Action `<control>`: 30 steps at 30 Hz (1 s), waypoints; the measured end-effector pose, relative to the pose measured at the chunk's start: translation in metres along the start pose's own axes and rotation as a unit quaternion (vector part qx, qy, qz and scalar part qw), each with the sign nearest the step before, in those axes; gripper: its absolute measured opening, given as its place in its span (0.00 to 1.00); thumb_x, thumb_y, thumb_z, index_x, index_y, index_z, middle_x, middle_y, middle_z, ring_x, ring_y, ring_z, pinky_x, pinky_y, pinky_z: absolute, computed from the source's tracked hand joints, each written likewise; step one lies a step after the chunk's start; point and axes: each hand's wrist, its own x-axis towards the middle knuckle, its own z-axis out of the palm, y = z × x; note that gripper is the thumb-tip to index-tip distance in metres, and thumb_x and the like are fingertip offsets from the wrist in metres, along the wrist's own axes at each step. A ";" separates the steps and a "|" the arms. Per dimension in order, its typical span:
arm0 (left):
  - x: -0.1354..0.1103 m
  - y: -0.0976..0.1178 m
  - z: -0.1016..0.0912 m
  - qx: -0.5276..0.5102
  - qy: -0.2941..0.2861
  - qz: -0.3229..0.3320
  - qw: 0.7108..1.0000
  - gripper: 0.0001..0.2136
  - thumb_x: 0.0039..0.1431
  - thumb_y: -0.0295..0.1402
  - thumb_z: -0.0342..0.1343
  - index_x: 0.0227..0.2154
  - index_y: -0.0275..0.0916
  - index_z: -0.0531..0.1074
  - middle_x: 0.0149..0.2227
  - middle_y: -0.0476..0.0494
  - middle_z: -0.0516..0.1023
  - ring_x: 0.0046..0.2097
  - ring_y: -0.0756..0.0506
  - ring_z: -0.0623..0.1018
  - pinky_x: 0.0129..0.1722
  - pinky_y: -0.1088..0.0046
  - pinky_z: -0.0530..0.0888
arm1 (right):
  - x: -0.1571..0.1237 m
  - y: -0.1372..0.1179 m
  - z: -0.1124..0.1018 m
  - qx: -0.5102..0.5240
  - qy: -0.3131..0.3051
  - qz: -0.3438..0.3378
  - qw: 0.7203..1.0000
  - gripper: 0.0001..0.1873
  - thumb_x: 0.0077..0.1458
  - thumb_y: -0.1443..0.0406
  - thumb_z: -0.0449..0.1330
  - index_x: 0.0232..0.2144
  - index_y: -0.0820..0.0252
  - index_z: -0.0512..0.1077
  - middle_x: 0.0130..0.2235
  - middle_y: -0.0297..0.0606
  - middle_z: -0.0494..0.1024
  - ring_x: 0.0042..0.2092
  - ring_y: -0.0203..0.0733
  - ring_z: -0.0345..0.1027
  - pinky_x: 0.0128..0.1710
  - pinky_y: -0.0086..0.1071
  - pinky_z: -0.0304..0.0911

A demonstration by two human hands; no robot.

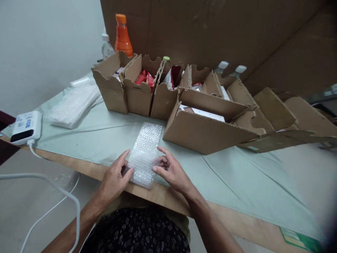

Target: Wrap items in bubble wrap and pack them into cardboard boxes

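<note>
A strip of clear bubble wrap (pixel 145 147) lies on the pale green table cover (pixel 105 137), its near end bulging at the table's front edge. My left hand (pixel 116 175) grips the left side of that near end, fingers curled against it. My right hand (pixel 168 168) presses the right side, fingers bent onto the wrap. Something may lie inside the bulge, but I cannot make it out.
A row of open cardboard boxes (pixel 139 88) with packets stands behind, a larger box (pixel 205 130) to the right. An orange bottle (pixel 123 35) is at the back. A stack of clear bags (pixel 73 105) and a white device (pixel 26 127) with a cable lie left.
</note>
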 end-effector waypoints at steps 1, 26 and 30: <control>0.000 -0.002 0.000 0.025 0.007 0.010 1.000 0.28 0.62 0.37 0.53 0.64 0.35 0.62 0.34 0.48 0.76 0.36 0.45 0.76 0.41 0.65 0.74 | -0.006 0.006 0.002 -0.056 0.042 -0.022 0.997 0.34 0.58 0.60 0.64 0.64 0.56 0.60 0.44 0.40 0.79 0.38 0.41 0.73 0.42 0.39 0.70; -0.011 -0.006 -0.011 0.056 -0.022 0.087 0.994 0.20 0.65 0.34 0.52 0.58 0.37 0.71 0.37 0.44 0.80 0.36 0.45 0.78 0.39 0.66 0.77 | -0.043 -0.004 0.025 -0.322 0.148 -0.216 0.910 0.14 0.65 0.68 0.57 0.52 0.59 0.72 0.50 0.48 0.80 0.50 0.50 0.73 0.48 0.45 0.69; -0.006 -0.006 -0.007 0.097 -0.008 0.081 0.992 0.19 0.66 0.35 0.52 0.58 0.39 0.70 0.39 0.42 0.80 0.40 0.42 0.78 0.44 0.61 0.78 | -0.042 -0.004 0.032 -0.410 0.039 -0.253 0.875 0.16 0.62 0.68 0.59 0.52 0.60 0.72 0.55 0.49 0.77 0.57 0.55 0.68 0.53 0.50 0.64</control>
